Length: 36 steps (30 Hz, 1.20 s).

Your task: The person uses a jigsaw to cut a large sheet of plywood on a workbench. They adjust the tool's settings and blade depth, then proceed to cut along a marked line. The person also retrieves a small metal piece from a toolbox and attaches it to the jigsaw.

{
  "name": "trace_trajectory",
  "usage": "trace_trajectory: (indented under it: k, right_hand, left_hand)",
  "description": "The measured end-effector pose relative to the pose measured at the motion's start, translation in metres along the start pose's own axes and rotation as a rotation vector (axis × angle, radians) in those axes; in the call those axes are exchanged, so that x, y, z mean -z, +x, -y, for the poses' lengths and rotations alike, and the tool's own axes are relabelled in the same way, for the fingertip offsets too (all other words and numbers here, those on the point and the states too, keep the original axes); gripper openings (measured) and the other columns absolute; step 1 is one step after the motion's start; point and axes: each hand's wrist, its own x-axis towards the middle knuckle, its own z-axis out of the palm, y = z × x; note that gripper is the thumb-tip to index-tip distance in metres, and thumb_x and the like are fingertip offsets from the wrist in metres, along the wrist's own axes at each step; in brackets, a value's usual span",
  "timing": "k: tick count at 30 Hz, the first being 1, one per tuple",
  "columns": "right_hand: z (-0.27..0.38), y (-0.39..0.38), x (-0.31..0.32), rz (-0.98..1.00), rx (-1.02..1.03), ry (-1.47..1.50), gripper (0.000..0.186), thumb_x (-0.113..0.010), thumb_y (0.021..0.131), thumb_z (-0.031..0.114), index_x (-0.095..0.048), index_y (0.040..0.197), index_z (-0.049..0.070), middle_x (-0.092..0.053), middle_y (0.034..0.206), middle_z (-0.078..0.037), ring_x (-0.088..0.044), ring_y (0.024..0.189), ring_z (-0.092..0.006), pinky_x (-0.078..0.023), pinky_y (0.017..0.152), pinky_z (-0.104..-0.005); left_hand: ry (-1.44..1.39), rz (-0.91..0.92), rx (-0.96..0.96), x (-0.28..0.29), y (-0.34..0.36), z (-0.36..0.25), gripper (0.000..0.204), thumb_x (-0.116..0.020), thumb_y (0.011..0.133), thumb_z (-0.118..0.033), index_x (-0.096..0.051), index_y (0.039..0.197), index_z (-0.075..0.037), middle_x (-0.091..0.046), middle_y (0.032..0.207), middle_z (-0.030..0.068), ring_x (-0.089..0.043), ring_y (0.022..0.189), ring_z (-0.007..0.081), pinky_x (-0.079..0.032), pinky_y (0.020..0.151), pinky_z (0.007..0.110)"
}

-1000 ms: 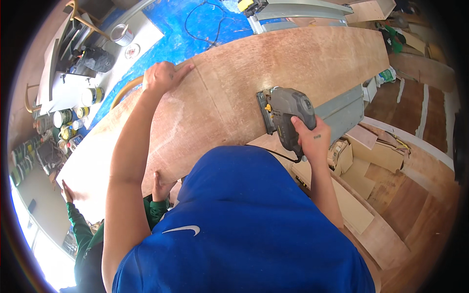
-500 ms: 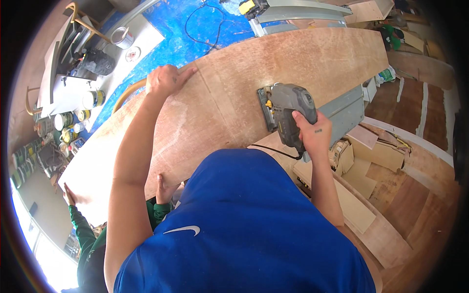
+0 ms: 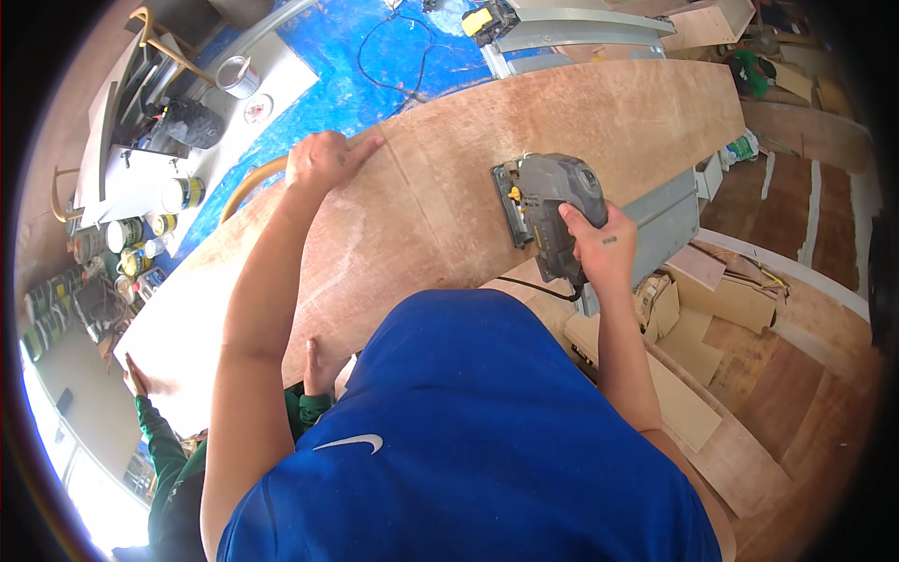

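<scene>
You are wearing a plain blue shirt with a curved white mark. Your power tool is showing dark grey with a yellow lever, your wooden panel mottled pinkish tan with pale streaks. Sheeting is showing bright blue; a co-worker's sleeve is showing green.

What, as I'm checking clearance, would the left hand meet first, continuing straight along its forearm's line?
Past the wooden board, the left hand likely meets the blue sheet; depth is unclear.

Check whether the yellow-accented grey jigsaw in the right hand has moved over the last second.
Yes, forward: the jigsaw now sits nearer the far edge of the long, light-brown plywood board.
</scene>
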Motion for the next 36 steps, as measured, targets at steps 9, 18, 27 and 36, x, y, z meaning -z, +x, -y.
trace_trajectory:
  k: [9,18,27,36]
  right_hand:
    - [0.012,0.009,-0.003,0.010,0.032,-0.057,0.034,-0.086,0.087,0.027,-0.073,0.093,-0.005,-0.069,0.069,-0.008,-0.059,0.052,-0.0135,-0.048,0.053,-0.0321]
    - [0.016,0.019,-0.008,0.027,0.055,-0.012,0.034,-0.086,0.087,0.026,-0.074,0.094,-0.005,-0.068,0.067,-0.007,-0.059,0.052,-0.0119,-0.047,0.052,-0.0307]
    - [0.024,0.027,-0.013,0.025,0.071,-0.008,0.033,-0.086,0.087,0.025,-0.074,0.093,-0.005,-0.067,0.066,-0.006,-0.057,0.050,-0.0113,-0.046,0.051,-0.0304]
    - [0.035,0.032,-0.020,0.013,0.080,0.008,0.031,-0.087,0.087,0.024,-0.074,0.091,-0.004,-0.066,0.064,-0.005,-0.056,0.050,-0.0106,-0.045,0.050,-0.0308]
  left_hand:
    - [-0.001,0.012,-0.001,-0.001,0.001,0.002,0.089,-0.048,0.092,-0.086,-0.081,0.082,-0.005,-0.078,0.092,0.0230,-0.076,0.093,0.0398,-0.059,0.085,0.049]
    - [-0.011,-0.010,-0.014,0.000,-0.001,0.001,0.089,-0.047,0.092,-0.087,-0.081,0.081,-0.005,-0.078,0.089,0.0215,-0.076,0.091,0.0386,-0.059,0.084,0.048]
    - [0.006,-0.005,-0.006,-0.002,0.002,0.002,0.085,-0.050,0.091,-0.086,-0.080,0.079,-0.008,-0.077,0.085,0.0183,-0.075,0.089,0.0380,-0.057,0.081,0.049]
    - [-0.013,-0.020,-0.023,-0.002,0.001,0.004,0.086,-0.050,0.091,-0.086,-0.080,0.077,-0.007,-0.077,0.084,0.0197,-0.075,0.088,0.0380,-0.058,0.079,0.049]
